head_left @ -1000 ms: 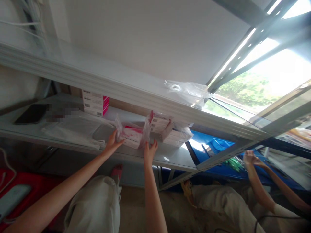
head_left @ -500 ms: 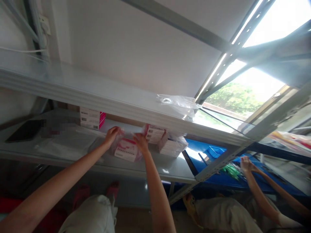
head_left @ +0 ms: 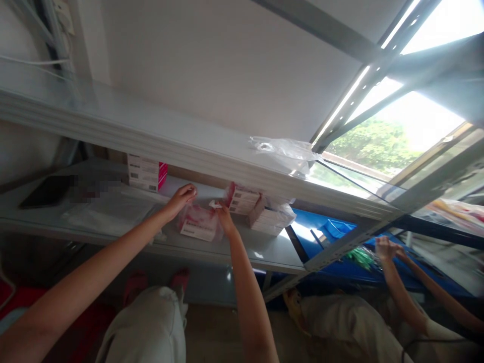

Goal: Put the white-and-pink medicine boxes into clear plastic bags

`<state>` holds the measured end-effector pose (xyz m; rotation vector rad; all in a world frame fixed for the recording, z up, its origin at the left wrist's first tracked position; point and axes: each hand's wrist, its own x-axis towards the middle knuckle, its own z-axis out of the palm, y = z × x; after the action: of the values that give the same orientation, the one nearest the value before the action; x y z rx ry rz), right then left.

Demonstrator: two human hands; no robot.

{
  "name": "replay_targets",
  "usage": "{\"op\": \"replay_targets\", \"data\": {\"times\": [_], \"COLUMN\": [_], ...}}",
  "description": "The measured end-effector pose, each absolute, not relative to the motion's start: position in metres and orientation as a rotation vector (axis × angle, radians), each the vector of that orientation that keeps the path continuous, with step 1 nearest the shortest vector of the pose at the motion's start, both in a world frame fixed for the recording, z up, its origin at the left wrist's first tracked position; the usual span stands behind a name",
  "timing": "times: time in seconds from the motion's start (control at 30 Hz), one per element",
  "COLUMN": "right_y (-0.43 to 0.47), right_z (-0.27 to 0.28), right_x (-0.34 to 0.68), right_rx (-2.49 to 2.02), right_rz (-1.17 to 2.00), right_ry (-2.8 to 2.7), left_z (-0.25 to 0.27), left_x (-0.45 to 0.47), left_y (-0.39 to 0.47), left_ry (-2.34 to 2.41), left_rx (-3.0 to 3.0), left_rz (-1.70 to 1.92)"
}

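A white and pink box (head_left: 198,230) sits inside a clear plastic bag (head_left: 191,212) on the lower shelf. Above the bag's upper left corner, my left hand (head_left: 184,195) is closed in a pinch on the film. My right hand (head_left: 224,214) pinches the bag's gathered edge on the right, where a whitish bit of film sticks out past the fingers. Just beyond my right hand stand a bagged white and pink box (head_left: 243,200) and a bagged stack of white boxes (head_left: 263,218).
Several stacked boxes (head_left: 142,173) stand at the back of the lower shelf (head_left: 242,247). Flat clear bags (head_left: 113,214) and a dark flat object (head_left: 47,191) lie left. An upper shelf (head_left: 170,131) overhangs, bearing a crumpled bag (head_left: 283,151). A co-worker's hands (head_left: 385,248) are right.
Both hands have risen slightly at the bag's top, and the film is drawn up over the box. The whole view has shifted a little.
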<state>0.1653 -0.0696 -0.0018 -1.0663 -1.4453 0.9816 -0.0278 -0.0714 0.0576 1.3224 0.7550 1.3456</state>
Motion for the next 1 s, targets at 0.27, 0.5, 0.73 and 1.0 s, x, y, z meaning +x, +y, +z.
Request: {"op": "replay_targets", "data": {"times": [0.27, 0.5, 0.73, 1.0], "right_y": [-0.085, -0.104, -0.124, -0.199], "right_z": [0.001, 0.005, 0.012, 0.064], "right_x": [0.162, 0.160, 0.179, 0.133], "right_rx": [-0.858, -1.005, -1.334, -1.172], "right_rz": [1.245, 1.045, 0.563, -0.119], "right_ry": [-1.054, -1.234, -1.722, -2.126], "left_z": [0.035, 0.015, 0.008, 0.032], "left_x": [-0.057, -0.079, -0.094, -0.100], "left_y": [-0.063, -0.066, -0.057, -0.078], "left_ry": [0.841, 0.906, 0.978, 0.966], "left_rx": [1.354, 1.418, 1.566, 1.701], "left_rz": [1.334, 1.103, 1.158, 1.223]}}
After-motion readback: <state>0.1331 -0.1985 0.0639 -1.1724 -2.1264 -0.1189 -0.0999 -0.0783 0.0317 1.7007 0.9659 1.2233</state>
